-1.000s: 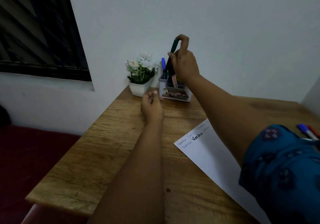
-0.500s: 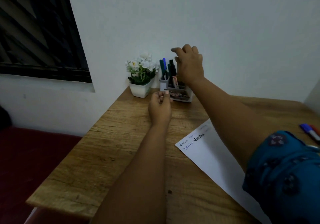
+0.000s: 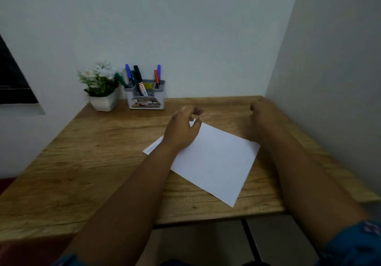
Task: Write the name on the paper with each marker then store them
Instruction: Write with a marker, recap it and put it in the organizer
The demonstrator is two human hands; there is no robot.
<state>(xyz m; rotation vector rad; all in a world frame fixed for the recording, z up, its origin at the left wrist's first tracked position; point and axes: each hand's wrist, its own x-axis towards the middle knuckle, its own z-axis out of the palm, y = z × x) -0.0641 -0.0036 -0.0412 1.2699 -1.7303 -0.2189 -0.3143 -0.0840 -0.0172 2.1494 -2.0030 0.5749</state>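
A white sheet of paper point(image 3: 214, 162) lies at an angle on the wooden table point(image 3: 82, 152), with handwriting at its left corner point(image 3: 153, 147). My left hand point(image 3: 183, 127) hovers over the sheet's far corner, its fingers loosely apart and holding nothing. My right hand point(image 3: 259, 119) is blurred and curled just past the sheet's right corner, and its fingers are hidden behind its back. A grey marker holder point(image 3: 144, 100) stands at the back of the table, holding a green marker point(image 3: 120, 79), a blue marker point(image 3: 128, 72), a black marker point(image 3: 137, 72), a red marker point(image 3: 156, 76) and another blue one.
A white pot of white flowers point(image 3: 103, 100) stands left of the holder. The table fits into a corner, with a wall point(image 3: 329, 80) along its right side. A dark window point(image 3: 12, 84) is at the left.
My right hand let the green marker go into the holder and drew back to the right. My left hand moved over the paper. The view swung right.
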